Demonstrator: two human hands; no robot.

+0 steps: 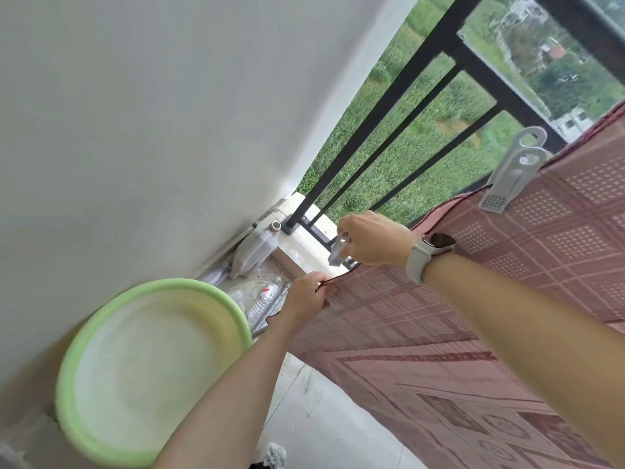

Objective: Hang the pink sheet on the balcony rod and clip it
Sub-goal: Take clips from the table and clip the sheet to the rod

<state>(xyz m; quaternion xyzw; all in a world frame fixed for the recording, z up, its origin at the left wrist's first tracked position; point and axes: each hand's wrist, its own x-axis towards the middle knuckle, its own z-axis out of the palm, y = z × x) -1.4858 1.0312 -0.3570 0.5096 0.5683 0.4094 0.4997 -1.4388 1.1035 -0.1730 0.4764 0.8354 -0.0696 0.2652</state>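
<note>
Head view, and the pink sheet (456,319) is draped over the balcony rail, its patterned cloth hanging down on the near side and its dark-trimmed top edge running along the line of the rail. Take the black railing (399,106) as the landmark: 1 grey clip (507,174) is already clamped on the sheet's top edge just in front of the railing bars, over to the right. Left of that clip, the right hand (368,240), with a white-strapped watch (426,255) on its wrist, has its fingers curled round a second clip (338,252), a pale one, holding it right at the sheet's edge near the foot of the railing. Just below and nearer the camera, the left hand (307,294) pinches the sheet's corner hem, fingers closed on the cloth. Down and left of the railing's base stands a green basin (84,340), tilted against the white wall (152,113), with clear plastic bottles (260,296) lying between it and the railing foot. Beyond the bars, green fields.
</note>
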